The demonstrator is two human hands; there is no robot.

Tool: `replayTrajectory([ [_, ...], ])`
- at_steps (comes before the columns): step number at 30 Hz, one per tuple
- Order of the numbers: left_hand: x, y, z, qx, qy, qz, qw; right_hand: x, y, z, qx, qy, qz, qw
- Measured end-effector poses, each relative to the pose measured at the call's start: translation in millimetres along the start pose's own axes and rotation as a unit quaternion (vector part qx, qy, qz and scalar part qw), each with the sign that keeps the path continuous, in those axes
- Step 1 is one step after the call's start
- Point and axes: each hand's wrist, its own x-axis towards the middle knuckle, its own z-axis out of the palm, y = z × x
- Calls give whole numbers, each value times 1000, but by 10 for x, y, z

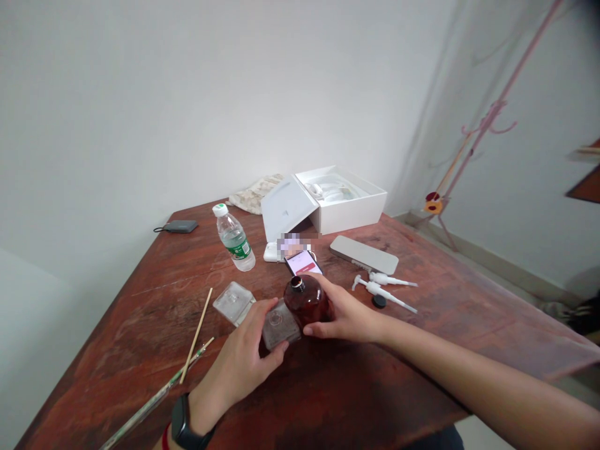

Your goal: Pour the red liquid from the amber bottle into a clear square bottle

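Note:
My right hand [349, 312] is wrapped round a brown bottle [307, 303] with an uncapped neck. My left hand [248, 350] grips a clear square container [282, 328] from its left side, thumb along the near edge. Container and bottle are side by side, close together; whether they touch I cannot tell. Just beyond my left hand lies a second clear square piece [233, 301]. To the right of the bottle are two white pump heads [387, 294] with tubes and a small black cap [379, 301].
A water bottle [234, 240] stands at the left, near wooden chopsticks [199, 331] and a wrapped pair [150, 403]. Farther back are a phone [304, 264], an open white box [351, 212], a grey case [364, 253], a cloth [255, 195] and a dark grey device [180, 226].

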Motion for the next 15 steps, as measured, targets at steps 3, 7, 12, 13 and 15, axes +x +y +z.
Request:
replayTrajectory([
  [3, -7, -1, -2, 0, 2, 0, 1000, 1, -5, -2, -4, 0, -4, 1000],
  [7, -12, -9, 2, 0, -2, 0, 1000, 1, -5, -3, -4, 0, -2, 1000],
  [12, -4, -14, 8, 1, 0, 2, 1000, 1, 16, 1, -6, 1, -11, 1000],
  [13, -2, -14, 10, 1, 1, 2, 1000, 0, 19, 1, -6, 1, -11, 1000],
  [15, -2, -16, 11, 1, 3, 4, 1000, -1, 23, 0, -5, -1, -9, 1000],
])
